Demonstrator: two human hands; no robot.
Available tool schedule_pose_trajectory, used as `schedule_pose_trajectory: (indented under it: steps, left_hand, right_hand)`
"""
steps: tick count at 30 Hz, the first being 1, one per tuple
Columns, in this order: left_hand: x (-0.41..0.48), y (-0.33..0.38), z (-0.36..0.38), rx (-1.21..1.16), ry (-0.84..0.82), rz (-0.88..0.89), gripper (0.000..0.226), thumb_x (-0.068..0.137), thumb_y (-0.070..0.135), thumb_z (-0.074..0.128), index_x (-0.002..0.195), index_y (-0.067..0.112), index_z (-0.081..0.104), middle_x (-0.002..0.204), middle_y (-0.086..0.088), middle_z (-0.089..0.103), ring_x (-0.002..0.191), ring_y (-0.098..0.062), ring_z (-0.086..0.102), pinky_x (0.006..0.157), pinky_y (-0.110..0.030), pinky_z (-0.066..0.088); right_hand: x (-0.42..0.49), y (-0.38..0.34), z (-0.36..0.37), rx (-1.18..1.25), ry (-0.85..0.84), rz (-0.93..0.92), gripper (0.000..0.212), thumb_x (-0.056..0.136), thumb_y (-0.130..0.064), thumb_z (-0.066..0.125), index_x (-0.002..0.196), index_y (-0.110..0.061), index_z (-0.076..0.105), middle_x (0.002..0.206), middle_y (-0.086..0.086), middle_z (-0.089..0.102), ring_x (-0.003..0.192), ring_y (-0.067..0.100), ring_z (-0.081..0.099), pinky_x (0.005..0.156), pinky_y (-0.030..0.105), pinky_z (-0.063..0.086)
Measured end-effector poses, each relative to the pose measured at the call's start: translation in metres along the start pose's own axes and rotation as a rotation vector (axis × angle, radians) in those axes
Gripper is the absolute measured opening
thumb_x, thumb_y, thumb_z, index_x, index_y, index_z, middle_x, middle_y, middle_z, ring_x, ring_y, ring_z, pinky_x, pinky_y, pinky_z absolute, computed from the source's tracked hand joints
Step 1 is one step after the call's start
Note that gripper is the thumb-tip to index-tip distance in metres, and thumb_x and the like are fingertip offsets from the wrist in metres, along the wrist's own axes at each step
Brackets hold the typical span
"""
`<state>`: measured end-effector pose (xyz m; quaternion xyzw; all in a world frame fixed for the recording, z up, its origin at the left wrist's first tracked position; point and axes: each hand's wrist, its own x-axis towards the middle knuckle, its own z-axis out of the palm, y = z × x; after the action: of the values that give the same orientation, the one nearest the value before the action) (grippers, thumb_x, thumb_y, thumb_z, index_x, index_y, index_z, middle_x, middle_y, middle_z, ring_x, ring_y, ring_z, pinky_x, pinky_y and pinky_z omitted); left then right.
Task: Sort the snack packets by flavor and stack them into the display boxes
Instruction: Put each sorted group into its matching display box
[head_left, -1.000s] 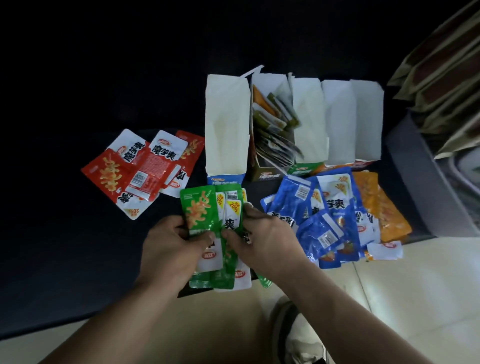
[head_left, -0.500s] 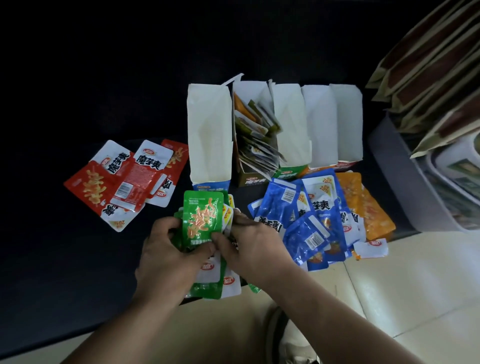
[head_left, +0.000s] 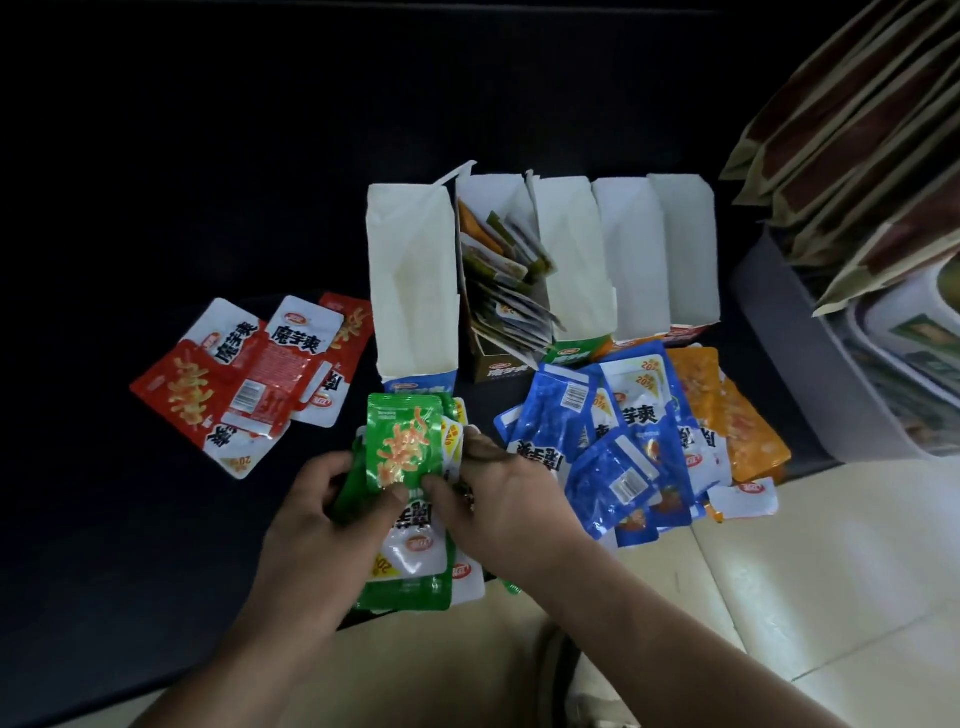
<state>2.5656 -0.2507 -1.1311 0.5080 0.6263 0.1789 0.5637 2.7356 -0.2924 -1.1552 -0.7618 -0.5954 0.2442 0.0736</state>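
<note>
Sorting mid-way: left hand (head_left: 332, 514) & right hand (head_left: 501, 501) both pinch green pkts (head_left: 402, 447) just before boxes (head_left: 413, 291), btw red pile (head_left: 249, 374) & blue pile (head_left: 613, 447); next prob. square stack, slot into green box (head_left: 571, 270).

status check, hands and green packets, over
Left hand and right hand both grip the green packets. Stack not in a box yet. Blue packets piled in front of the green-fronted box.
</note>
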Motion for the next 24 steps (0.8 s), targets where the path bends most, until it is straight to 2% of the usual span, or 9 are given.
schedule_pose_trajectory:
  steps: [2, 5, 8, 12, 15, 18, 21, 23, 24]
  left_hand:
    - [-0.001, -0.001, 0.0, -0.012, 0.017, 0.004, 0.034, 0.084, 0.035, 0.083, 0.109, 0.045, 0.063, 0.092, 0.016, 0.074, 0.079, 0.004, 0.069, 0.065, -0.023, 0.047]
    - [0.0, -0.003, 0.001, -0.047, -0.014, -0.011, 0.033, 0.086, 0.038, 0.081, 0.11, 0.05, 0.061, 0.09, 0.032, 0.071, 0.077, 0.01, 0.067, 0.066, -0.026, 0.049]
    - [-0.003, -0.004, 0.003, -0.03, -0.054, 0.018, 0.032, 0.092, 0.042, 0.073, 0.118, 0.053, 0.056, 0.089, 0.04, 0.065, 0.076, 0.017, 0.063, 0.061, -0.02, 0.046]
    - [-0.005, -0.004, 0.004, 0.028, -0.094, 0.046, 0.039, 0.099, 0.041, 0.064, 0.132, 0.054, 0.048, 0.092, 0.036, 0.068, 0.078, 0.017, 0.063, 0.053, -0.009, 0.045]
    - [-0.005, -0.001, 0.005, 0.089, -0.122, 0.064, 0.045, 0.101, 0.039, 0.06, 0.136, 0.06, 0.042, 0.096, 0.027, 0.071, 0.079, 0.014, 0.065, 0.055, -0.011, 0.047]
    - [-0.008, 0.005, 0.01, 0.13, -0.158, 0.101, 0.048, 0.101, 0.035, 0.061, 0.131, 0.066, 0.04, 0.096, 0.036, 0.068, 0.082, 0.01, 0.068, 0.067, -0.022, 0.054]
    - [-0.005, 0.008, 0.009, 0.177, -0.166, 0.119, 0.06, 0.097, 0.033, 0.068, 0.14, 0.063, 0.039, 0.097, 0.034, 0.07, 0.081, 0.007, 0.069, 0.075, -0.032, 0.059]
    - [-0.002, 0.01, 0.003, 0.176, -0.148, 0.095, 0.063, 0.093, 0.032, 0.073, 0.142, 0.059, 0.043, 0.096, 0.032, 0.071, 0.08, 0.007, 0.07, 0.076, -0.033, 0.059]
    - [-0.003, 0.012, 0.0, 0.179, -0.142, 0.088, 0.063, 0.092, 0.031, 0.074, 0.142, 0.056, 0.046, 0.096, 0.032, 0.071, 0.081, 0.007, 0.069, 0.076, -0.031, 0.058]
  right_hand:
    - [0.0, 0.0, 0.001, 0.005, 0.015, -0.011, 0.074, 0.088, -0.066, 0.015, 0.124, -0.023, 0.063, 0.118, 0.0, 0.065, 0.096, 0.029, 0.069, 0.082, 0.043, 0.057]
    - [-0.001, 0.002, 0.001, 0.031, 0.075, -0.037, 0.069, 0.092, -0.062, 0.024, 0.12, -0.016, 0.068, 0.123, 0.005, 0.068, 0.097, 0.03, 0.071, 0.08, 0.043, 0.059]
    - [0.0, 0.001, 0.002, 0.016, 0.065, -0.035, 0.069, 0.093, -0.062, 0.025, 0.119, -0.016, 0.069, 0.125, 0.003, 0.067, 0.097, 0.028, 0.071, 0.079, 0.041, 0.059]
    - [0.001, 0.001, 0.001, -0.004, 0.07, -0.031, 0.068, 0.095, -0.062, 0.023, 0.121, -0.015, 0.065, 0.121, 0.001, 0.067, 0.095, 0.027, 0.071, 0.078, 0.038, 0.057]
    - [0.0, 0.0, 0.002, 0.007, 0.085, -0.024, 0.064, 0.096, -0.057, 0.021, 0.119, -0.015, 0.064, 0.12, 0.001, 0.067, 0.091, 0.028, 0.07, 0.072, 0.037, 0.053]
    - [0.001, 0.0, 0.004, -0.012, 0.104, -0.04, 0.074, 0.092, -0.057, 0.007, 0.11, -0.013, 0.064, 0.11, 0.004, 0.066, 0.08, 0.031, 0.069, 0.064, 0.04, 0.053]
    - [-0.001, 0.003, 0.009, 0.009, 0.175, -0.055, 0.061, 0.096, -0.049, 0.018, 0.095, -0.012, 0.067, 0.096, 0.004, 0.064, 0.067, 0.03, 0.067, 0.054, 0.034, 0.046]
    - [-0.003, 0.003, 0.009, 0.008, 0.209, -0.075, 0.056, 0.097, -0.047, 0.027, 0.086, -0.011, 0.069, 0.093, 0.004, 0.062, 0.061, 0.029, 0.065, 0.052, 0.03, 0.041]
    - [-0.004, 0.002, 0.007, 0.02, 0.183, -0.077, 0.059, 0.096, -0.05, 0.026, 0.088, -0.011, 0.07, 0.096, 0.004, 0.061, 0.065, 0.03, 0.066, 0.054, 0.032, 0.045]
